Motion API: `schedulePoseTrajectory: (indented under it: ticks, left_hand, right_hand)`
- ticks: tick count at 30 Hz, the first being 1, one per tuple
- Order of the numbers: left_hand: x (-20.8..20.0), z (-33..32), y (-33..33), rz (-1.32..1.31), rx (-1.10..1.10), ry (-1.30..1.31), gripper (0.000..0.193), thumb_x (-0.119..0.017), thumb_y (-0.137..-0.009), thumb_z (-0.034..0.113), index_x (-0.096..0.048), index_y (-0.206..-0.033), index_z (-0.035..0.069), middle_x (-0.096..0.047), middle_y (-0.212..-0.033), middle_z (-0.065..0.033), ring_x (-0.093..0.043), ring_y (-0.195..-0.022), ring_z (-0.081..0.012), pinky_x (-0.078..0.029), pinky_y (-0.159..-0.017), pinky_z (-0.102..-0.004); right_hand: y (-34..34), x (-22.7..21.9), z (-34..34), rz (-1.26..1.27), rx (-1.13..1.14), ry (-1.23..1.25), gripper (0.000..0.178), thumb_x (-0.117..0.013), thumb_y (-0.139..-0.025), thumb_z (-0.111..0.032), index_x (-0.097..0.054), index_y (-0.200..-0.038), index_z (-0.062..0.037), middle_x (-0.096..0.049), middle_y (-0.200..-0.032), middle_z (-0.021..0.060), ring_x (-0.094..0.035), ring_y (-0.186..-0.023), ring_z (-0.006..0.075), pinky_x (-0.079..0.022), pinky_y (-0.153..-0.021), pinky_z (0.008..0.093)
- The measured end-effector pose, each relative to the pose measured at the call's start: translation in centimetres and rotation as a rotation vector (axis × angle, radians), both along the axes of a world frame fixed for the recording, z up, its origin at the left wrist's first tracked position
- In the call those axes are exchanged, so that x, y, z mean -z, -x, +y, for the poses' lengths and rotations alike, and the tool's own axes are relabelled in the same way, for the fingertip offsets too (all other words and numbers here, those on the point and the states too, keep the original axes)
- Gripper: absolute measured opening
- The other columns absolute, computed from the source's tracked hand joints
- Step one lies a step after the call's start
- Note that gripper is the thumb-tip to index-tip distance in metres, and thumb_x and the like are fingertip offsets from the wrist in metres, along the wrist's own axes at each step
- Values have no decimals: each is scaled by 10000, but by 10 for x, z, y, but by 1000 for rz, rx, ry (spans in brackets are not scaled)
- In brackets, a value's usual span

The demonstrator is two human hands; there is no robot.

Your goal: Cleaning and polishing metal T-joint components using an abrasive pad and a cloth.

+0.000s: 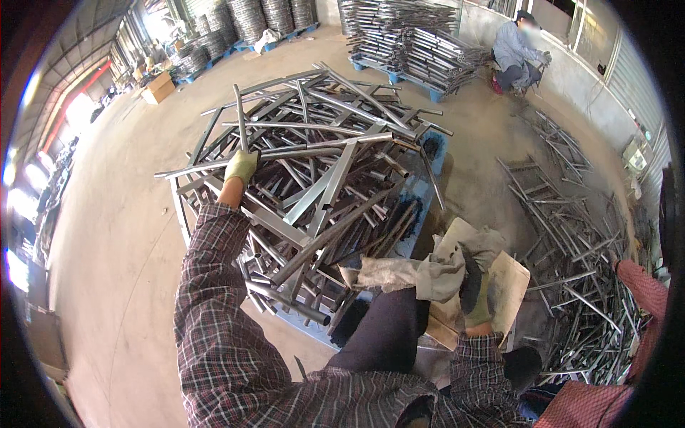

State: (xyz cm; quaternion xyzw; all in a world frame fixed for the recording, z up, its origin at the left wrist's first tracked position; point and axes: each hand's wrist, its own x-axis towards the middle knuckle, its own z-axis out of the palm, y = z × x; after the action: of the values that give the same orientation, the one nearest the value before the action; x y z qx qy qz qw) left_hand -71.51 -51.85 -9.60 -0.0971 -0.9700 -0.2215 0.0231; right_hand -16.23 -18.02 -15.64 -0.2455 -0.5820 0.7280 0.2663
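Observation:
My left hand (242, 165), in a pale yellow-green glove, is closed around a metal tube (241, 118) that sticks up at the left side of a large tangled heap of tubes and welded frames (321, 178). My right hand (477, 292), in a glove with a dark patch, is low beside my knee. It touches a crumpled grey-beige cloth (442, 274) and lies in front of a piece of cardboard (510, 285). The fingers of that hand are partly hidden, so any grip does not show.
Blue pallets (427, 207) bear the heap. More tubes (571, 285) lie on the floor at right, where another person's red sleeve (642, 289) reaches in. Stacked frames (407, 50) stand at the back; a person (515, 53) crouches beside them. A cardboard box (158, 88) sits far left.

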Motion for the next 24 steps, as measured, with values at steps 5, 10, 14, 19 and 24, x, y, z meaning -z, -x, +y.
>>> schedulePoseTrajectory:
  ticks: [5, 10, 14, 19, 24]
  left_hand:
    - [-22, -23, -57, 121, -132, -2, 534, -532, -854, 439, -601, -1103, -28, -639, -1060, -314, -619, -1033, -451, -487, -903, -493]
    - [-62, 13, -91, 74, -89, 247, 485, -525, -875, 430, -578, -1136, 24, -669, -1059, -257, -649, -1006, -407, -515, -850, -474]
    - [-52, 5, -82, 104, -103, 213, 485, -521, -880, 421, -556, -1163, 29, -665, -1077, -254, -644, -1022, -405, -506, -869, -479]
    - [-42, 12, -68, 97, -195, 145, 399, -435, -924, 319, -576, -1155, 26, -664, -1094, -248, -646, -1031, -394, -509, -868, -472]
    - [-43, 12, -60, 138, -187, 175, 389, -419, -919, 309, -644, -1115, 60, -673, -1080, -225, -649, -1023, -382, -512, -864, -476]
  right_hand:
    - [-27, -3, -35, 11, -11, -71, 386, -491, -1000, -146, -495, -1363, -15, -533, -1350, 83, -512, -1232, 191, -441, -1013, 311]
    - [-40, -4, -39, -169, 4, -457, 415, -510, -966, -55, -464, -1378, -28, -518, -1367, 117, -498, -1252, 231, -398, -1060, 342]
    - [-45, 12, -33, -160, 24, -625, 424, -529, -944, -38, -483, -1366, -37, -527, -1358, 122, -502, -1250, 246, -406, -1049, 355]
    - [-56, -8, -42, -403, 17, -911, 470, -502, -956, -45, -416, -1418, -30, -481, -1392, 114, -479, -1267, 220, -427, -1039, 338]
    - [-64, -19, -50, -437, 51, -941, 479, -534, -931, -28, -444, -1401, -39, -510, -1377, 145, -505, -1257, 257, -429, -1047, 360]
